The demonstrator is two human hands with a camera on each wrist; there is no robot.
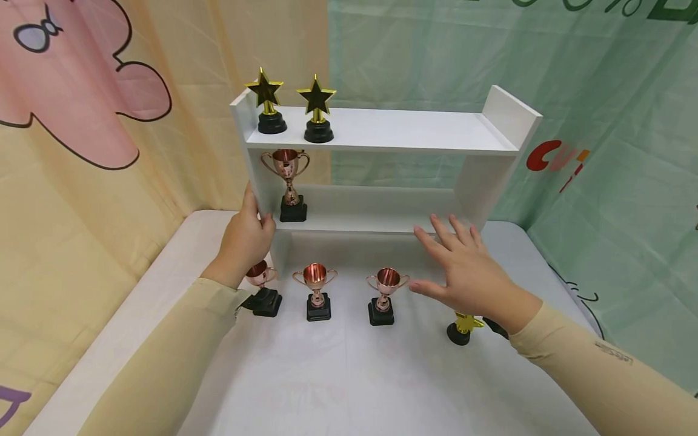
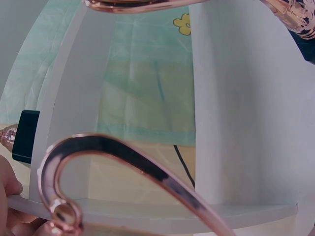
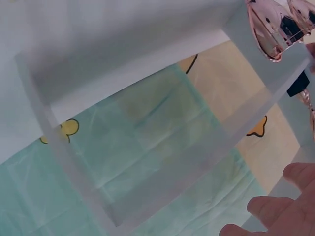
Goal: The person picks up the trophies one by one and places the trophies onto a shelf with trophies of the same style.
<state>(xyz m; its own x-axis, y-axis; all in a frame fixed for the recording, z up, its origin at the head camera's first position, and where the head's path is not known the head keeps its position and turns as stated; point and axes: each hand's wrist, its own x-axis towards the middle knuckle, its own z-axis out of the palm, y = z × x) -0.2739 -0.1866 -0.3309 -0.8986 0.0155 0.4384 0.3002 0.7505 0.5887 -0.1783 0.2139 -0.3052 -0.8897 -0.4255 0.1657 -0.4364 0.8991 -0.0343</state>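
Hands: left grips shelf, right splayed.

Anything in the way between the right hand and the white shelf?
Nothing visible. The right hand is spread before the right part of the white shelf, with nothing showing between them; the nearest copper cup stands to the hand's left.
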